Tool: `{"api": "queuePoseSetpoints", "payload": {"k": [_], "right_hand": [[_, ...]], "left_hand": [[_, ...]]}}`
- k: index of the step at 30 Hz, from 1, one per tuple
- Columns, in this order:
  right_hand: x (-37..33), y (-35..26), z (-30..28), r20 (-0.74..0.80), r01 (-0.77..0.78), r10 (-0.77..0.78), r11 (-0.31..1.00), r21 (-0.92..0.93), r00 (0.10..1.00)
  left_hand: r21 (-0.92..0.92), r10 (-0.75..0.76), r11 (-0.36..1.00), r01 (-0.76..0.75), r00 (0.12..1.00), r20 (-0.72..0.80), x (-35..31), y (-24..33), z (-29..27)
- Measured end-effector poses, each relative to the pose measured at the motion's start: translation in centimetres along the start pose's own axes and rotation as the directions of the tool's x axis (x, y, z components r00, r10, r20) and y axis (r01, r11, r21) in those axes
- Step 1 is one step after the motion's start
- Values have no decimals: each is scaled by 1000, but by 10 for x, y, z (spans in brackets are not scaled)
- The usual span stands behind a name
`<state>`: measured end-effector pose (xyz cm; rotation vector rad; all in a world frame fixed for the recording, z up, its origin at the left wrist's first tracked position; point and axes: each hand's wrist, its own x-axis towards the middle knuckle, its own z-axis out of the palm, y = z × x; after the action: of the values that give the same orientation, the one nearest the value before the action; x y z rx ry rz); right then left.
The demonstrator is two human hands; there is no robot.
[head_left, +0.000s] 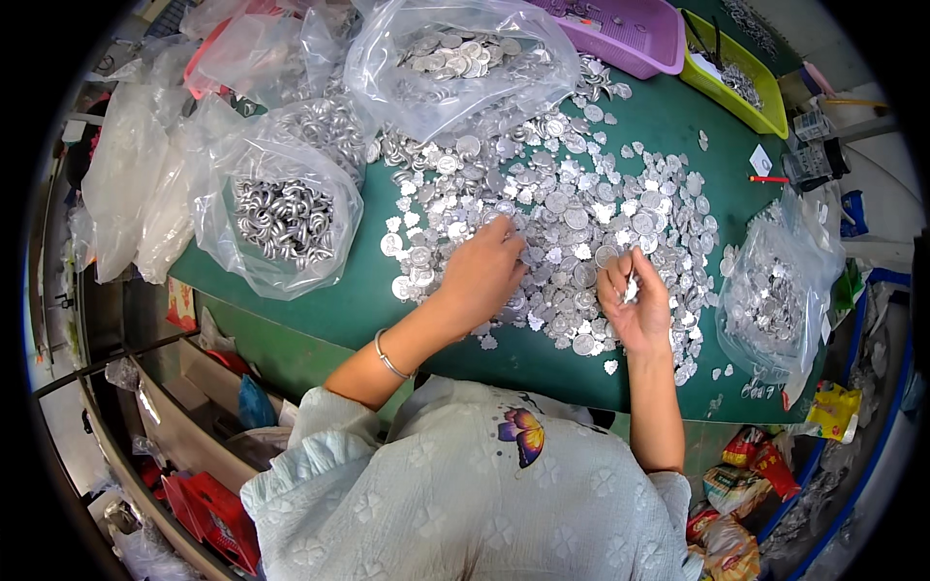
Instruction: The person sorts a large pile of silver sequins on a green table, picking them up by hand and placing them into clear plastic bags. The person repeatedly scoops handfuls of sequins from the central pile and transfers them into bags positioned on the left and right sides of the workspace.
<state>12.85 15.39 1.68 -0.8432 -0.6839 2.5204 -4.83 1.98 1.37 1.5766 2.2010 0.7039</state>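
Silver metal charms (572, 218), some round like coins and some leaf-shaped, lie spread in a thick layer over the green table. My left hand (486, 271) reaches into the pile with its fingers bent down and pressed together; what its fingertips hold, if anything, is hidden. To its right, my right hand (635, 302) is turned partly palm up above the pile. Its curled fingers and thumb close around a small silver charm (631, 288).
A clear bag of curved silver pieces (284, 225) stands left. Behind the pile is a bag of round charms (460, 58). Purple (620, 34) and yellow-green baskets (741, 82) stand at the back right. Another filled bag (775, 300) sits right. The green table's (426, 339) front edge is before me.
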Motion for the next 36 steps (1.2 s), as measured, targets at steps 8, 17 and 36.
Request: {"api": "queuePoseSetpoints", "payload": {"k": [8,17,36], "right_hand": [[-4,17,13,4,83,-83,995,-62,997],[-22,48,61,553,622,-338,144,-770,762],[76,59,62,664,628,-281,-216,-748,693]], "left_hand": [[-675,-192,718,170,980,42,-14,-3,-2],[-531,103,-681,504,784,613,-40,16,33],[-732,-82,-504,457,819,568,-86,-21,-5]]}}
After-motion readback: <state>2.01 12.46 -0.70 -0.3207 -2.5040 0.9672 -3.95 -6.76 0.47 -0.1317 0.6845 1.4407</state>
